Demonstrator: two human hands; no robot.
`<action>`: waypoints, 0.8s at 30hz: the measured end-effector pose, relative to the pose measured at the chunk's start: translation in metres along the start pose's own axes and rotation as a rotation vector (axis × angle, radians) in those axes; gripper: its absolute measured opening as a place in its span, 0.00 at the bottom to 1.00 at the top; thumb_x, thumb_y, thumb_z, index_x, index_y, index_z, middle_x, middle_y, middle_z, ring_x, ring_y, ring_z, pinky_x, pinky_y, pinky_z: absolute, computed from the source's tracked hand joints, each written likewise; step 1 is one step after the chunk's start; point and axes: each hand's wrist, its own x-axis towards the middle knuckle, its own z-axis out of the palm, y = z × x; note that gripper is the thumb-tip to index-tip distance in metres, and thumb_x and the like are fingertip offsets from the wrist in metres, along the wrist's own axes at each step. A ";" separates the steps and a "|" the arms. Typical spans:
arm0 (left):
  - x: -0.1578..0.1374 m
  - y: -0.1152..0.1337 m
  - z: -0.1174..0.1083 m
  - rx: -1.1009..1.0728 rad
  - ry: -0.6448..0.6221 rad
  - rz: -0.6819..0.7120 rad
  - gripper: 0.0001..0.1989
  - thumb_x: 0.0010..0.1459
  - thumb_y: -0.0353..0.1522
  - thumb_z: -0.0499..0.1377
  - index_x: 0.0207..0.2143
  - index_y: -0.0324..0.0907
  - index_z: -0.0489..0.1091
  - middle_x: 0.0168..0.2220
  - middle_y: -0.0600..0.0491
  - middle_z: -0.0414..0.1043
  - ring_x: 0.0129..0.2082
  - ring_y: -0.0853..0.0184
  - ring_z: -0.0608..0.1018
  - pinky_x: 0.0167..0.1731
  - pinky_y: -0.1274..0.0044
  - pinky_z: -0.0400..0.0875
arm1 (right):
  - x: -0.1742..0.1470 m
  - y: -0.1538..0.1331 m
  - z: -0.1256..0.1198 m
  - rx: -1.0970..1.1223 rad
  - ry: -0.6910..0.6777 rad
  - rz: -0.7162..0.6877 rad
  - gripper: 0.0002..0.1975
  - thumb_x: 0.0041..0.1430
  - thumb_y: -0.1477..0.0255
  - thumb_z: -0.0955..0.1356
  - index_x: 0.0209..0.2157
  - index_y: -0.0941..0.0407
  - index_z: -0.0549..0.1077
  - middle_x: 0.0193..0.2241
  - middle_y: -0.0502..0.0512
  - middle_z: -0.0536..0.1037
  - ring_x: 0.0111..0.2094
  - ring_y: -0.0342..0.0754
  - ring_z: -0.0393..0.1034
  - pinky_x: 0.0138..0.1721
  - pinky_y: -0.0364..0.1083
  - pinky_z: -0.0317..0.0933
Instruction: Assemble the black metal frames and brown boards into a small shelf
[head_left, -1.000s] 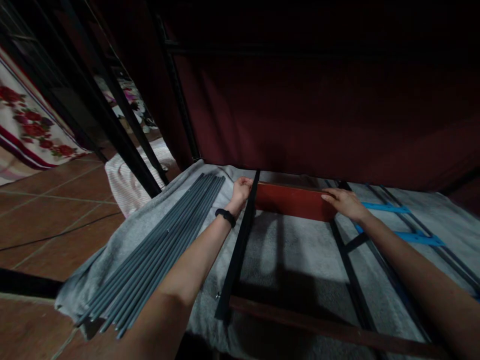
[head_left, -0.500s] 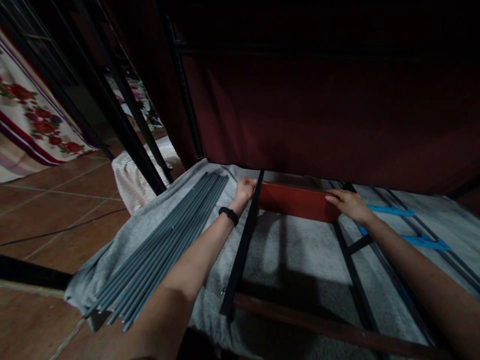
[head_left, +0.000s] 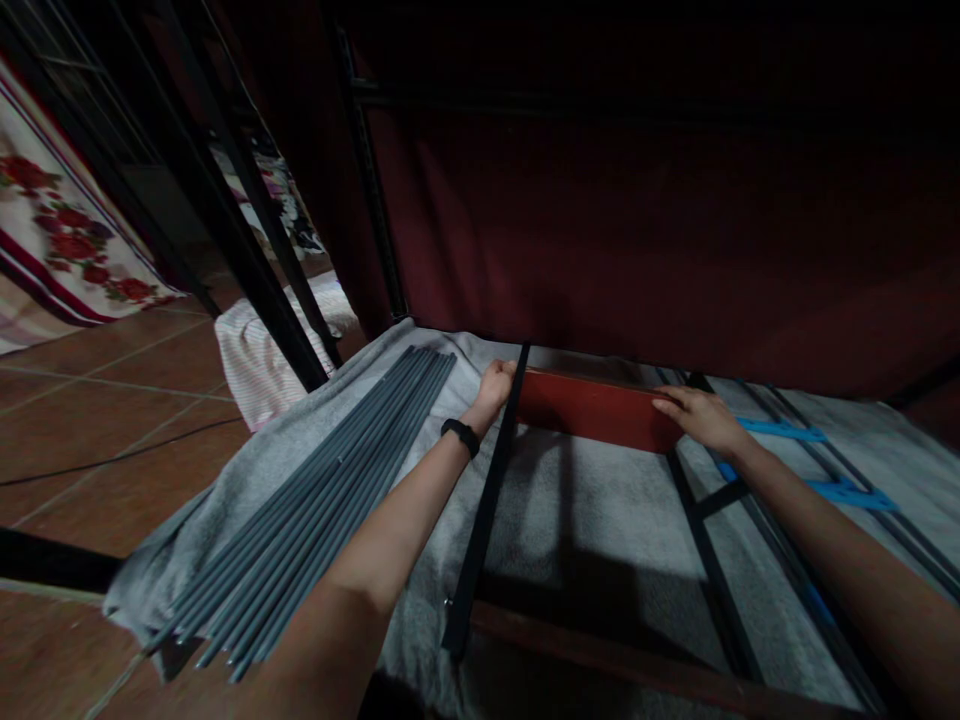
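A reddish-brown board (head_left: pixel 592 408) stands on edge between two black metal bars, the left bar (head_left: pixel 487 510) and the right bar (head_left: pixel 703 560). My left hand (head_left: pixel 495 387), with a black band on its wrist, is closed at the far end of the left bar, beside the board's left end; what its fingers grip there is hidden. At the opposite end, my right hand (head_left: pixel 699 415) grips the board's top edge. A second brown board (head_left: pixel 600 648) spans the bars at their near end, where a small bolt (head_left: pixel 448 602) pokes out on the left.
Several grey rods (head_left: pixel 322 490) lie bundled on the grey blanket (head_left: pixel 420 560) to the left. Blue plastic pieces with dark bars (head_left: pixel 847 492) are at the right. A dark red curtain (head_left: pixel 600 230) hangs behind. Black posts (head_left: pixel 247 250) rise at the left above the tiled floor (head_left: pixel 150 390).
The near end of the black-barred frame appears slightly lower in view, and the camera has shifted a little. Both hands keep about the same places at the board's ends.
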 end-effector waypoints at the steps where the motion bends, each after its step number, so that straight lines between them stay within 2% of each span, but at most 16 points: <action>1: 0.001 -0.001 0.001 0.014 -0.008 -0.005 0.10 0.60 0.34 0.59 0.26 0.41 0.65 0.22 0.55 0.67 0.22 0.71 0.69 0.26 0.79 0.63 | 0.000 0.000 0.000 -0.002 0.001 -0.001 0.25 0.64 0.56 0.58 0.52 0.54 0.75 0.48 0.59 0.79 0.50 0.57 0.73 0.51 0.55 0.65; 12: 0.007 -0.006 0.000 0.109 -0.069 0.115 0.12 0.63 0.33 0.54 0.26 0.41 0.63 0.22 0.57 0.64 0.22 0.72 0.67 0.25 0.80 0.62 | -0.001 -0.002 -0.002 -0.010 0.005 0.005 0.24 0.64 0.56 0.58 0.52 0.52 0.75 0.48 0.58 0.79 0.49 0.57 0.73 0.51 0.55 0.65; 16: 0.012 -0.010 -0.006 0.153 -0.064 0.133 0.14 0.64 0.38 0.52 0.28 0.41 0.65 0.23 0.55 0.66 0.21 0.72 0.68 0.24 0.80 0.63 | -0.002 -0.002 -0.002 -0.016 0.001 0.007 0.25 0.64 0.56 0.57 0.52 0.53 0.75 0.48 0.58 0.79 0.49 0.57 0.73 0.51 0.55 0.65; 18: 0.015 -0.016 -0.019 0.262 -0.032 0.140 0.14 0.65 0.39 0.50 0.31 0.40 0.67 0.24 0.55 0.67 0.22 0.71 0.70 0.24 0.80 0.64 | -0.002 -0.003 -0.003 -0.013 -0.010 -0.003 0.26 0.65 0.55 0.57 0.52 0.53 0.74 0.48 0.58 0.79 0.49 0.57 0.73 0.51 0.55 0.64; 20: 0.016 -0.026 -0.039 0.408 0.020 0.158 0.11 0.63 0.35 0.51 0.33 0.40 0.69 0.25 0.54 0.69 0.25 0.70 0.72 0.27 0.80 0.66 | -0.002 -0.005 -0.004 -0.025 -0.018 -0.001 0.27 0.65 0.54 0.57 0.53 0.53 0.73 0.49 0.59 0.78 0.50 0.57 0.73 0.52 0.55 0.64; 24: 0.008 -0.047 -0.083 0.586 0.049 0.183 0.06 0.56 0.28 0.55 0.29 0.39 0.72 0.29 0.50 0.72 0.34 0.65 0.74 0.40 0.73 0.70 | -0.003 -0.012 -0.006 -0.085 -0.010 0.043 0.29 0.66 0.52 0.54 0.57 0.53 0.70 0.53 0.61 0.75 0.55 0.59 0.69 0.55 0.59 0.60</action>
